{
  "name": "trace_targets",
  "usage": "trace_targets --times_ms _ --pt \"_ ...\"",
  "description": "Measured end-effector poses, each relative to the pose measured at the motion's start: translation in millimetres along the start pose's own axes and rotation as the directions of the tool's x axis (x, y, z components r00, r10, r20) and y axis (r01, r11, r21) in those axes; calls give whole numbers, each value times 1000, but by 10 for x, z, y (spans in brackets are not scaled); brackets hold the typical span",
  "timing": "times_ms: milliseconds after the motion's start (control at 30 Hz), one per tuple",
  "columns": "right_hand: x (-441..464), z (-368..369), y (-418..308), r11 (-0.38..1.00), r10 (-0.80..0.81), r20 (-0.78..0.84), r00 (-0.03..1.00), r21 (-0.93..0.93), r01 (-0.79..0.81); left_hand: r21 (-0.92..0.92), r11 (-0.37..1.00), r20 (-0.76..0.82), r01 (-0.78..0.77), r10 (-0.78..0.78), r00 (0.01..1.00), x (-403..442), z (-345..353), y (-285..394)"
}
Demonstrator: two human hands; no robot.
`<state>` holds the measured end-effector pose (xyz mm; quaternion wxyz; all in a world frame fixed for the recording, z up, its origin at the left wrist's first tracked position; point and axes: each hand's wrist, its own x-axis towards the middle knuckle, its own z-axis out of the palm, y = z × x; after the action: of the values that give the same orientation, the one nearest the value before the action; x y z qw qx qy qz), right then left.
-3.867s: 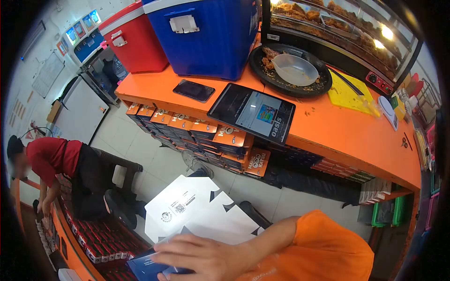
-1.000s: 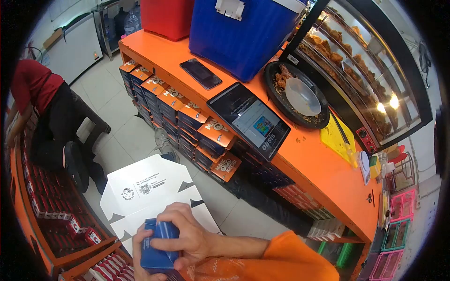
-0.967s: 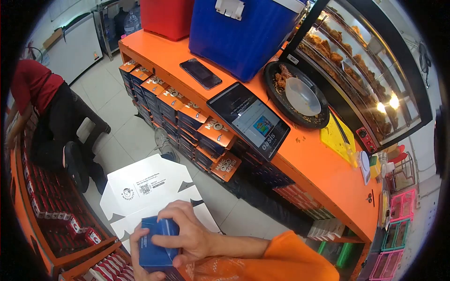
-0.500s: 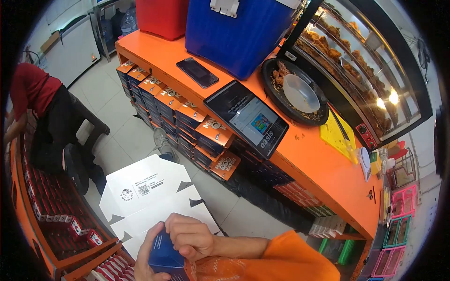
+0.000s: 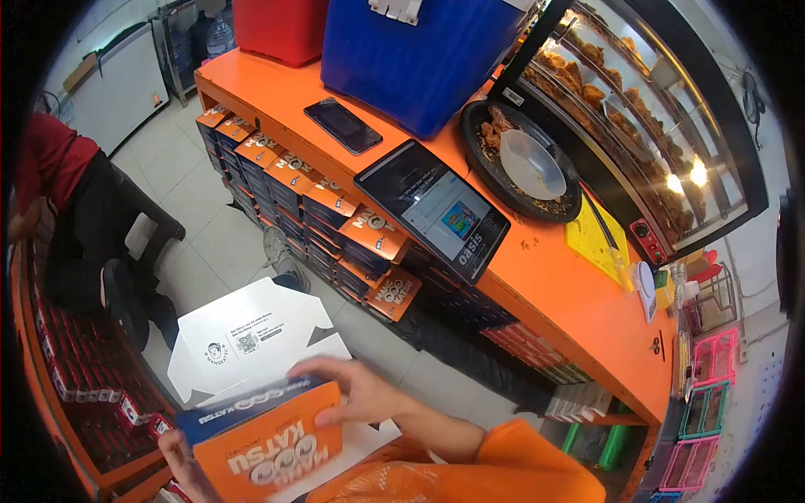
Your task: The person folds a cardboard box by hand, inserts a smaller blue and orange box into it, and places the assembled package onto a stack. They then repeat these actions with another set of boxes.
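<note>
I hold an orange and dark-blue food box [image 5: 277,444], printed "Mang Katsu", low in the view. My right hand [image 5: 360,394] grips its upper right corner, thumb on the orange face and fingers over the top edge. At the lower left end, my left hand [image 5: 180,465] is closed round the box's side; part of it is hidden behind the box. Beneath and beyond the box lies a flat, unfolded white cardboard blank [image 5: 251,331] with a printed logo and code, its near part covered by the box.
Stacks of orange-and-blue boxes [image 5: 314,201] stand under the orange counter [image 5: 579,293]. On it are a phone [image 5: 342,126], tablet [image 5: 436,210], black tray [image 5: 545,210] and blue cooler [image 5: 411,67]. A heated food cabinet [image 5: 637,126] is at right. A person in red [image 5: 63,159] bends at left.
The box has turned from a narrow, end-on view to show its broad orange face and blue side. My left hand has moved left, and my right hand has shifted to the box's upper right corner.
</note>
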<state>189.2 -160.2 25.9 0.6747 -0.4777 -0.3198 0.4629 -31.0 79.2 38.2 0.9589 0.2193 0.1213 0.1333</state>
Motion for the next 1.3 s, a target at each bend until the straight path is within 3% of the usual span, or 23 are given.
trace_targets --times_ms 33,67,100,133,167,200,267,400,467,567,633,700,767,867,1100,1300 --pt "4 -78 3 990 -99 -120 988 -109 86 439 893 -260 -96 228 938 31 258 -128" --pt "21 -153 -3 991 -97 -120 988 -105 84 793 608 -369 -30 520 770 65 499 -282" --pt "45 -227 -18 901 -255 -95 962 -385 201 926 328 -27 -189 555 831 111 679 -431" --pt "61 -258 -25 721 -395 -24 918 -627 294 944 247 36 -218 579 815 165 687 -506" --pt "93 -210 20 722 -394 -22 919 -626 294 956 164 102 -245 596 796 225 634 -591" --pt "157 -114 104 797 -443 -123 888 -507 327 956 163 102 -245 597 796 287 531 -686" --pt "239 85 97 876 -445 -309 840 -342 339 952 150 67 -268 751 657 389 331 -870" --pt "224 38 318 856 -492 -318 810 -346 384 919 173 119 -354 735 668 381 90 -933" --pt "242 30 403 773 -610 -330 720 -448 449 934 145 124 -327 727 676 367 54 -892" --pt "294 4 586 744 -660 -355 663 -434 508 940 126 135 -317 714 687 424 227 -833" --pt "314 0 634 755 -648 -351 676 -417 506 941 37 229 -335 660 716 429 361 -787" --pt "314 -2 628 764 -638 -345 689 -400 507 941 60 211 -334 667 715 421 353 -770" --pt "308 31 540 852 -515 -349 783 -306 424 938 82 198 -337 671 715 420 324 -752" --pt "285 139 352 854 -463 -329 823 -416 313 953 140 103 -268 684 723 415 333 -735" --pt "252 151 438 897 -417 -354 837 -311 315 952 140 102 -272 693 713 417 348 -754" --pt "209 36 445 866 -476 -206 855 -277 415 919 206 87 -337 727 681 419 281 -733"
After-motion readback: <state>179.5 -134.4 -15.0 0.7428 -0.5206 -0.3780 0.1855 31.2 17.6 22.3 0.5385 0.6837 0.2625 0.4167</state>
